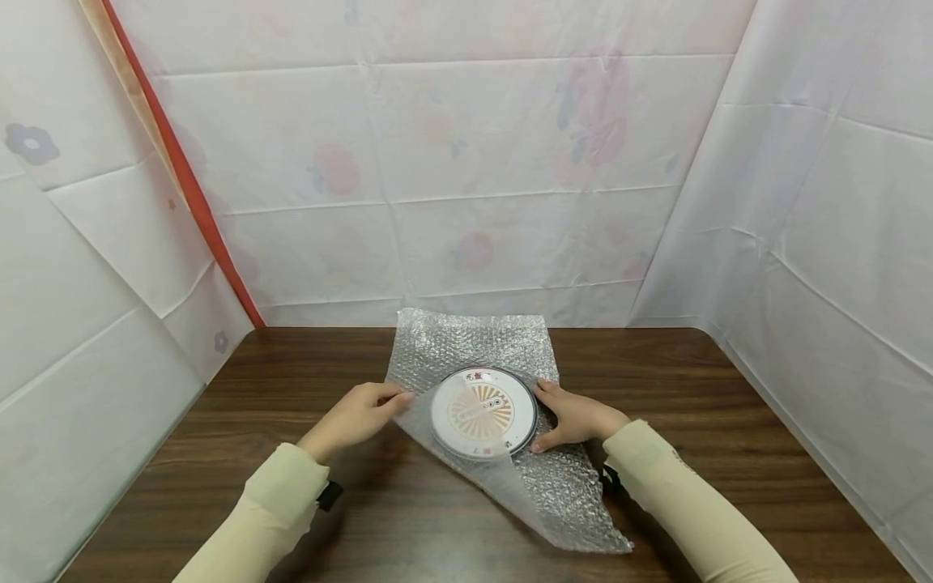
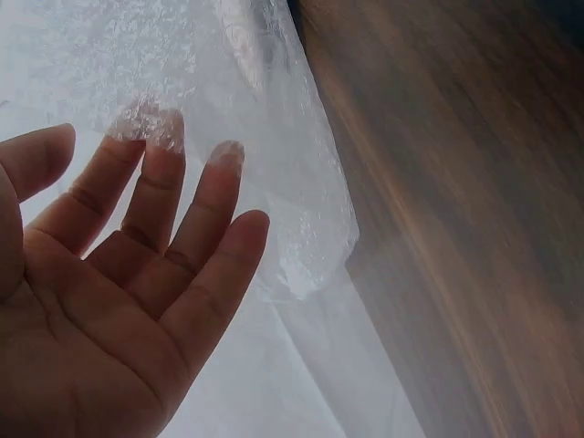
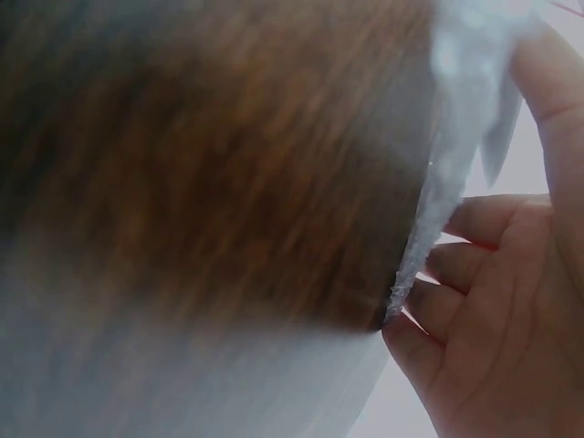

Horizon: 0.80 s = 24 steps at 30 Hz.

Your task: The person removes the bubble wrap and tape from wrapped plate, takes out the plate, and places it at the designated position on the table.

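A round white plate, dark at the rim and printed with orange rays and characters, lies flat on a sheet of bubble wrap. From the left, a translucent fold of the wrap covers part of the plate. My left hand is at the wrap's left edge; in the left wrist view its fingertips show through the film, with the thumb apart. Along the plate's right side rests my right hand, fingers spread and thumb near the lower right rim. In the right wrist view, its fingers touch the wrap.
The brown wooden table extends on both sides of the wrap. A pale patterned curtain stands behind it and at both sides, with a red strip at the left. The wrap's torn corner points toward the front right.
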### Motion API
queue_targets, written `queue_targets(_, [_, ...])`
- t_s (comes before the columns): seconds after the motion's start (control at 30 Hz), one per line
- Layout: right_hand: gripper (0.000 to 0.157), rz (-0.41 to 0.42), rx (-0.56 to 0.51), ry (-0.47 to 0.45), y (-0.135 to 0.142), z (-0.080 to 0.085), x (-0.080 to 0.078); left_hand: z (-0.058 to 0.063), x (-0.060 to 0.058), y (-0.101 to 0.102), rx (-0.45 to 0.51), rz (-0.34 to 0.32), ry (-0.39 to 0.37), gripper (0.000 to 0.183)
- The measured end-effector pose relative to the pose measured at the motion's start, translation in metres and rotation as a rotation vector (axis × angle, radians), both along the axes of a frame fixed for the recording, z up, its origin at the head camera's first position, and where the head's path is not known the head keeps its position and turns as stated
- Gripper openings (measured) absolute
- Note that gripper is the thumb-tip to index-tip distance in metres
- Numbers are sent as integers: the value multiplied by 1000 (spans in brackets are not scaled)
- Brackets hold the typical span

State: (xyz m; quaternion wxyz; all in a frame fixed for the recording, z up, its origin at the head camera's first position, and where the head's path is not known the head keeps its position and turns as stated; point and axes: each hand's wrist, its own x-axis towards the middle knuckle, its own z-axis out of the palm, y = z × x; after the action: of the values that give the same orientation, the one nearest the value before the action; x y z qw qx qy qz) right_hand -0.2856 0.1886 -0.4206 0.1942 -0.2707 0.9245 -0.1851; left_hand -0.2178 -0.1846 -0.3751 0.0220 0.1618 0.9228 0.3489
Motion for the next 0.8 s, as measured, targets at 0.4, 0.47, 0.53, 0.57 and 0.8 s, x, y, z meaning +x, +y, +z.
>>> queue_targets(0.4, [112,-4,15,-1,-1,0,-1,0,6,-19,-43,-83,-134,37])
queue_targets(0.47, [112,-2,10,-1,-1,0,-1,1,7,-22,-57,-113,-144,38])
queue_targets(0.53, [113,-3,12,-2,-1,0,-1,0,8,-24,-70,-137,-151,40])
queue_targets(0.57, [113,-3,12,-4,-1,0,-1,0,9,-25,-73,-151,-152,41])
queue_targets(0.8, [113,-9,23,-7,-2,1,-1,-4,14,-26,-77,-193,-195,48])
